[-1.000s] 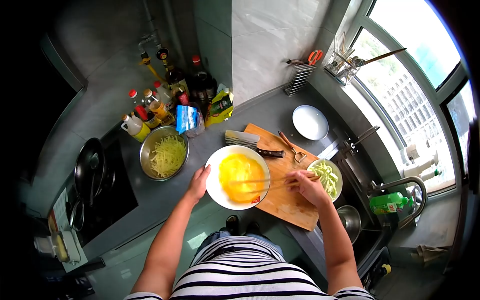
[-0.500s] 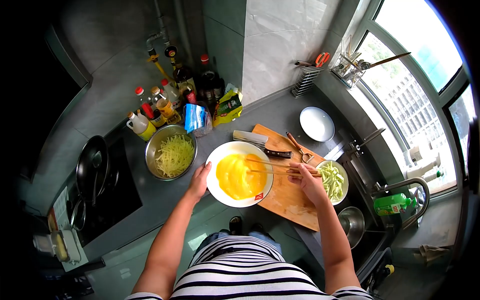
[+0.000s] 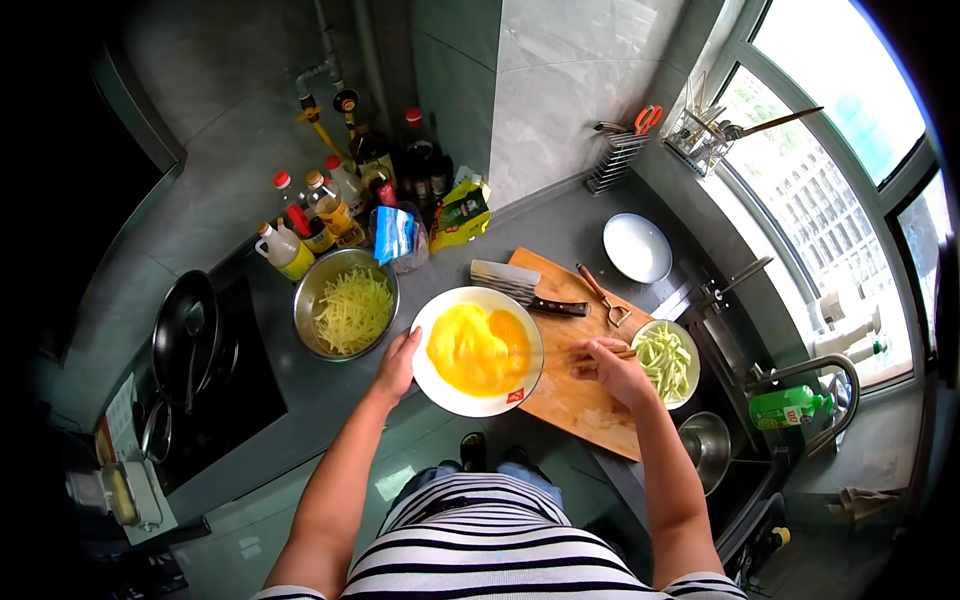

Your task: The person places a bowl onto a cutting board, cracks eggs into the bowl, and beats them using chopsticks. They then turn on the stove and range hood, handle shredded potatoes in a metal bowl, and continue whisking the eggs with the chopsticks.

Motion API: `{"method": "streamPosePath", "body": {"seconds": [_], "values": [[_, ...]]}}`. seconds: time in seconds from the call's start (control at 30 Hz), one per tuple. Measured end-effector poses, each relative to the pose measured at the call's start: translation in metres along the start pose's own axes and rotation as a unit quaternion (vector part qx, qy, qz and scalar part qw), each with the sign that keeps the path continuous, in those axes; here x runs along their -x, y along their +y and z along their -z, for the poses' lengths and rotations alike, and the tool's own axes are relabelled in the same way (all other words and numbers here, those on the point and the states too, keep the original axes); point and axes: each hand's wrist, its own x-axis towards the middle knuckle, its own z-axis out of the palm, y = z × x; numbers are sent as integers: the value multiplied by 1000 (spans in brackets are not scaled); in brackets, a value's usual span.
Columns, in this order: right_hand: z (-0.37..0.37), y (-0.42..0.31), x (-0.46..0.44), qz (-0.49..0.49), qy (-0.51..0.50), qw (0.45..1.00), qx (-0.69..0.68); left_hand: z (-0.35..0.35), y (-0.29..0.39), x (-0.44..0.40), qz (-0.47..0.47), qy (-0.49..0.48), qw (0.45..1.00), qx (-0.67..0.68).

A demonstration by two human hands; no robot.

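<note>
My left hand [image 3: 398, 366] grips the left rim of a white bowl [image 3: 478, 405] that holds yellow beaten egg [image 3: 470, 352]. Over the cutting board [image 3: 575, 400], my right hand [image 3: 612, 368] is closed on wooden chopsticks [image 3: 625, 353]; their front ends are blurred by motion near the bowl's right side. A cleaver [image 3: 510, 283] with a dark handle and a peeler [image 3: 603, 295] lie at the board's upper part. Just right of my right hand is a bowl of green strips [image 3: 662, 360].
A steel bowl of pale green shreds [image 3: 350, 310] stands left, before bottles [image 3: 330, 210] and packets. An empty white bowl [image 3: 637, 248] is at the back. The sink [image 3: 735, 440] lies right, the stove with a pan [image 3: 187, 330] left. A knife rack [image 3: 617, 160] stands by the wall.
The chopsticks, earlier stirring in the egg, are now drawn back to the right with my right hand. My left hand still holds the bowl. The whole view has shifted a little.
</note>
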Motion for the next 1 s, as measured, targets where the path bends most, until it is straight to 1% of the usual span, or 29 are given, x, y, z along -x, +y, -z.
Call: {"method": "streamPosePath", "body": {"seconds": [0.1,0.2,0.23,0.33,0.37,0.47,0.5,0.6,0.63,0.73,0.77,0.87,0.9,1.0], "values": [[-4,-5,1,88,67,993,-30,0,2,0,-5,-6,1000,1],[-2,-17,7,49,61,996,39,2,3,-1,-11,5,1000,-16],[-2,-22,12,37,75,995,53,2,3,-1,-13,11,1000,-25],[-3,-27,12,94,122,986,63,2,5,0,-8,17,1000,-7],[-4,-26,12,80,96,990,60,3,3,-1,-10,10,1000,-15],[-8,-26,14,61,60,995,54,5,0,-4,-14,-9,999,-31],[-6,-22,9,118,103,987,32,4,2,-3,-12,-11,999,-30],[-6,-27,11,48,73,991,100,3,2,-2,-14,-21,999,-28],[-5,-26,12,31,26,994,106,3,2,-3,-17,-26,999,-28],[-8,-23,7,99,112,986,74,2,1,-3,-15,-12,1000,-22],[-10,-24,7,94,118,985,82,3,0,-3,-14,-12,1000,-26],[-3,-20,10,20,17,998,52,4,1,-4,-13,-9,999,-29],[0,-16,6,60,27,998,-10,3,2,-4,-13,-6,1000,-24],[-7,-22,5,76,89,990,76,7,0,-4,-10,-1,1000,-17]]}}
